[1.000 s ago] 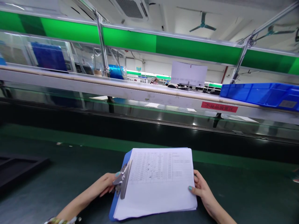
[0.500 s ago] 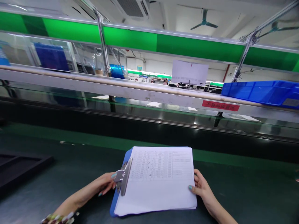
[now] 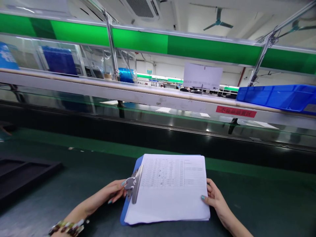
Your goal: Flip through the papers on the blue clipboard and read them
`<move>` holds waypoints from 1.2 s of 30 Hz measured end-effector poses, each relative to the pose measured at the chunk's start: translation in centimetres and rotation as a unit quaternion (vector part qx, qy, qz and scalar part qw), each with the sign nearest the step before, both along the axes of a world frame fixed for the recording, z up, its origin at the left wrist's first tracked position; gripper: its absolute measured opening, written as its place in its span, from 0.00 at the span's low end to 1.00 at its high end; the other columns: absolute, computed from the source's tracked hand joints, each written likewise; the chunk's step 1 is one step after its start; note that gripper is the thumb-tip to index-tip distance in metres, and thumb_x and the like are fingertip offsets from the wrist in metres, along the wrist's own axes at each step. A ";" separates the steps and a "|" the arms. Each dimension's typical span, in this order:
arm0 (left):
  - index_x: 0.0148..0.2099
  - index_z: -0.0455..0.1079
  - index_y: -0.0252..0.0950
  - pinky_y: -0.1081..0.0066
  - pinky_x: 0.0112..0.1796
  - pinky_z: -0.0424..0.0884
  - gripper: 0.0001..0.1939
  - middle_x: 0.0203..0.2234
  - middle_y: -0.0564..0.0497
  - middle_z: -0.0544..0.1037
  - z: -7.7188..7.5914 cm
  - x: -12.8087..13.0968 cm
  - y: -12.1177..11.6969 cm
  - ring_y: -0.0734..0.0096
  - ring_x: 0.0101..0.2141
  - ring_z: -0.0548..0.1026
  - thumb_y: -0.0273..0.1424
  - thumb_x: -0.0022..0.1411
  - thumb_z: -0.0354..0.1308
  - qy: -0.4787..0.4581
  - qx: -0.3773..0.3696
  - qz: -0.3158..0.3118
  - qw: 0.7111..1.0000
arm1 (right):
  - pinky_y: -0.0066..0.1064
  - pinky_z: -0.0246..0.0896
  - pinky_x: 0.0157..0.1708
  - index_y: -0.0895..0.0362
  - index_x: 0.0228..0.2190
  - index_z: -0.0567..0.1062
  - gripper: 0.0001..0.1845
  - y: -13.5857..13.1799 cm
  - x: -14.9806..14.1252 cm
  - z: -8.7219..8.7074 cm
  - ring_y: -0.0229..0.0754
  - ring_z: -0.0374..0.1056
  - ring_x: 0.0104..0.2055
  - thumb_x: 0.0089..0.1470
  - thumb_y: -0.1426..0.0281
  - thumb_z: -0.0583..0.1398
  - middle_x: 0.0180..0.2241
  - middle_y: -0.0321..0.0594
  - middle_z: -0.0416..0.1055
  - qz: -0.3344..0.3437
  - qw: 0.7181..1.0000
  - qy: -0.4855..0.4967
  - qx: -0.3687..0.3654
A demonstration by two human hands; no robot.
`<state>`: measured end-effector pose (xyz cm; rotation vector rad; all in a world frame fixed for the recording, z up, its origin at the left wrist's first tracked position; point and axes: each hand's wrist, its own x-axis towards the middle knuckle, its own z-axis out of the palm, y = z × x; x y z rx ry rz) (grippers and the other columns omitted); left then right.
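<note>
A blue clipboard (image 3: 128,203) carrying a stack of white printed sheets (image 3: 170,191) lies on the dark green table in front of me. Its metal clip (image 3: 134,184) sits along the left side. My left hand (image 3: 112,194) holds the clipboard's left edge, fingers at the clip. My right hand (image 3: 214,197) grips the right edge of the sheets, thumb on top of the paper.
A black foam tray (image 3: 22,172) lies at the left on the table. Beyond the table runs a dark conveyor belt (image 3: 158,131) under a grey shelf rail (image 3: 148,95) with a red label (image 3: 236,112). A blue bin (image 3: 276,97) stands on the shelf at right.
The clipboard and both hands keep their hold; the view has drifted slightly, so everything sits a little further right in the picture and more of the black tray shows.
</note>
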<state>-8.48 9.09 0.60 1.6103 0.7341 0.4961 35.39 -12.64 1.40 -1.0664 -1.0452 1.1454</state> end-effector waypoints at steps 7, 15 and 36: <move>0.31 0.73 0.34 0.70 0.27 0.54 0.32 0.15 0.55 0.64 0.8 0.3 -0.5 0.78 0.17 0.52 0.61 0.60 0.57 -0.016 -0.024 0.003 1.000 | 0.50 0.64 0.56 0.51 0.52 0.66 0.37 0.0 -0.1 0.2 0.60 0.70 0.56 0.46 0.56 0.75 0.52 0.49 0.75 -0.004 1.000 0.001 -0.005; 0.31 0.73 0.33 0.69 0.23 0.51 0.33 0.15 0.53 0.65 0.8 0.4 -0.5 0.77 0.16 0.54 0.62 0.58 0.57 -0.002 -0.025 0.005 1.000 | 0.45 0.64 0.55 0.50 0.52 0.65 0.35 0.1 0.2 0.0 0.56 0.71 0.55 0.49 0.58 0.74 0.52 0.46 0.75 0.013 1.000 0.001 -0.003; 0.33 0.72 0.35 0.72 0.29 0.62 0.31 0.15 0.54 0.65 0.4 0.4 -0.6 0.74 0.20 0.56 0.60 0.63 0.52 -0.002 -0.009 0.016 1.000 | 0.49 0.64 0.56 0.51 0.51 0.67 0.37 0.1 -0.1 0.0 0.59 0.71 0.55 0.45 0.56 0.75 0.51 0.48 0.75 -0.013 1.000 0.004 -0.008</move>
